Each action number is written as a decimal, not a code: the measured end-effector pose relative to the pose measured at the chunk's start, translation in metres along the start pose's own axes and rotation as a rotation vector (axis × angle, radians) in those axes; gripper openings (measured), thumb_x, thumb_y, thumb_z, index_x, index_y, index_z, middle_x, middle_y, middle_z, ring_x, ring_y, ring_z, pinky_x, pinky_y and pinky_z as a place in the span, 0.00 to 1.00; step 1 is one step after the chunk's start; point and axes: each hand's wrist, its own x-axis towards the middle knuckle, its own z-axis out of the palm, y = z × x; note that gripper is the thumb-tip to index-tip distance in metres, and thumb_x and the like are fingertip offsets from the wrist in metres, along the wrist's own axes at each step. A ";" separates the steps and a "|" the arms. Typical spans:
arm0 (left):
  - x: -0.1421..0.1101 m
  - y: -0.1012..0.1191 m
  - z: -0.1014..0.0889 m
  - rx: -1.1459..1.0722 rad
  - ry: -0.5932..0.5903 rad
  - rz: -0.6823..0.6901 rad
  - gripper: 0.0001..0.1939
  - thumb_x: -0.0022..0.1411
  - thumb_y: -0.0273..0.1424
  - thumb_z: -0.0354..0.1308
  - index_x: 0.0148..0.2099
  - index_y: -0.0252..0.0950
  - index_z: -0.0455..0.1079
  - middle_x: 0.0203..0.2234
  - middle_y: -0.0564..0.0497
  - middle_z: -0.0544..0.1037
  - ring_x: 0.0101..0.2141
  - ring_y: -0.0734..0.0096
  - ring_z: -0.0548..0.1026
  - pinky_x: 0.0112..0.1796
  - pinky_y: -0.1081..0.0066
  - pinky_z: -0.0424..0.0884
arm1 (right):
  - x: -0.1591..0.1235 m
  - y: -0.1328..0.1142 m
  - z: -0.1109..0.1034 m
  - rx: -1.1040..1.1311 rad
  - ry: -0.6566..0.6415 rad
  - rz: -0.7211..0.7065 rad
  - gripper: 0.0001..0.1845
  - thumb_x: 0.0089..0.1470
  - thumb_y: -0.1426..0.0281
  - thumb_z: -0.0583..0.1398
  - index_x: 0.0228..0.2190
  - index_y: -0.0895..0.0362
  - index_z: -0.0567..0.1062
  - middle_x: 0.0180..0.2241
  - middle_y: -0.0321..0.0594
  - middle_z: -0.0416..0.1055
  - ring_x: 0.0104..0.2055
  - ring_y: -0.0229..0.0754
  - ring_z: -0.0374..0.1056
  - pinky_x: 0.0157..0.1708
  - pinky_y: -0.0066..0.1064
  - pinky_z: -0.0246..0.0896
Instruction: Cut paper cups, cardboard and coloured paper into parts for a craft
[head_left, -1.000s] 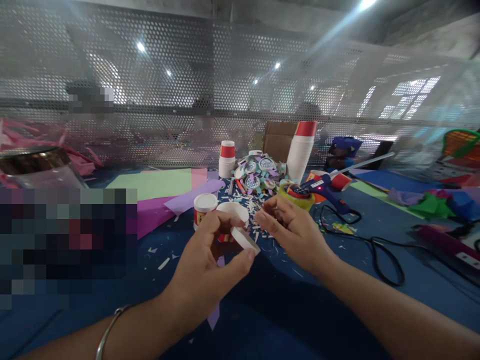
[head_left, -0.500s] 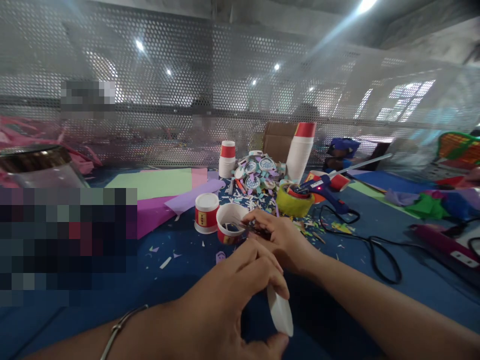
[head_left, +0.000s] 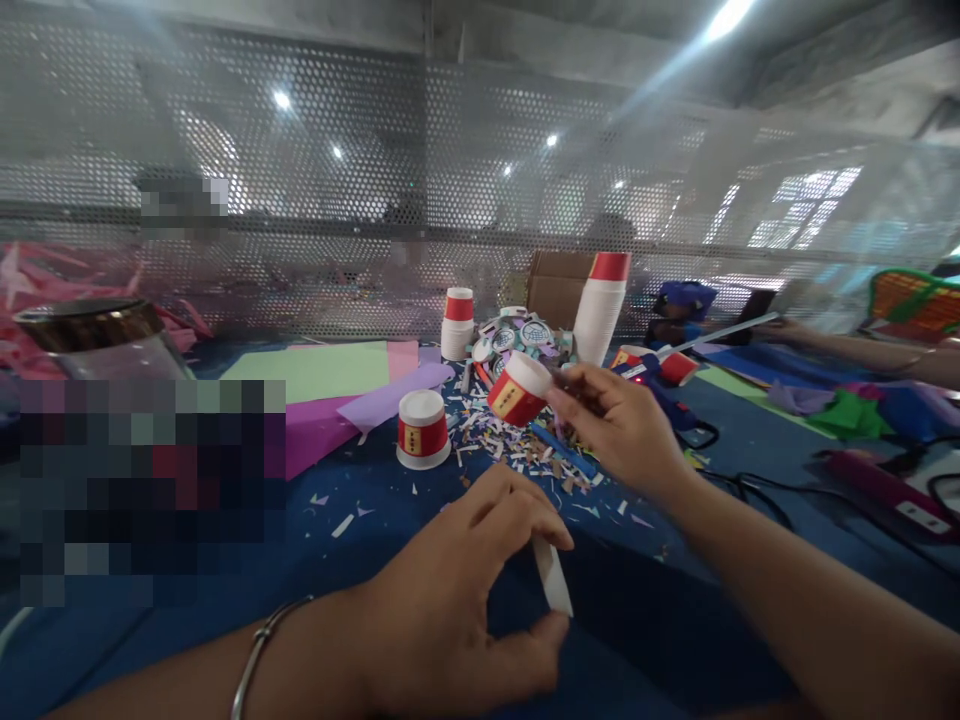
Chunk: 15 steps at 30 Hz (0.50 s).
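My left hand pinches a white paper piece, seen nearly edge-on, between thumb and fingers low in the view. Further out, my right hand grips a red and white paper cup by its side, tilted and lifted off the table. Something dark shows between the fingers of that hand, too hidden to name. To the left, another red and white cup stands upside down on the blue cloth, a yellow label on its front.
Paper scraps and a blue stick lie beyond my hands. Behind stand a tall cup stack, a short one and a pile of printed cutouts. A glue gun and purple power strip are at right.
The cup that stood beside the upside-down one is now in my right hand, raised and moved to the right. My left hand keeps the white piece, slightly higher. Another person's arm appears at right.
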 end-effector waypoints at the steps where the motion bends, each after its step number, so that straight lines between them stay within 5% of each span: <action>1: -0.001 -0.001 0.001 -0.011 0.016 -0.002 0.21 0.48 0.22 0.61 0.46 0.37 0.63 0.42 0.47 0.68 0.45 0.63 0.69 0.47 0.63 0.69 | 0.004 0.000 -0.004 0.048 0.031 0.040 0.11 0.55 0.62 0.61 0.33 0.57 0.72 0.21 0.32 0.66 0.20 0.33 0.59 0.20 0.26 0.55; 6: -0.004 -0.008 0.005 -0.249 0.169 -0.244 0.22 0.56 0.26 0.57 0.52 0.41 0.60 0.43 0.47 0.67 0.39 0.64 0.73 0.41 0.61 0.73 | 0.017 -0.006 -0.019 0.435 0.176 0.327 0.11 0.50 0.66 0.63 0.24 0.56 0.67 0.18 0.30 0.63 0.13 0.27 0.51 0.11 0.22 0.40; 11: 0.000 -0.017 0.002 -0.336 0.290 -0.364 0.23 0.57 0.27 0.58 0.55 0.43 0.61 0.49 0.46 0.64 0.42 0.62 0.71 0.40 0.63 0.73 | 0.004 -0.020 -0.017 0.759 0.002 0.564 0.18 0.50 0.66 0.63 0.17 0.57 0.62 0.13 0.28 0.57 0.11 0.26 0.47 0.09 0.19 0.37; 15: 0.002 -0.020 0.001 -0.403 0.183 -0.348 0.28 0.56 0.28 0.59 0.58 0.44 0.58 0.43 0.48 0.68 0.39 0.65 0.72 0.41 0.61 0.72 | -0.009 -0.022 -0.012 0.846 -0.100 0.674 0.17 0.50 0.66 0.62 0.18 0.58 0.63 0.13 0.28 0.58 0.11 0.25 0.46 0.09 0.18 0.36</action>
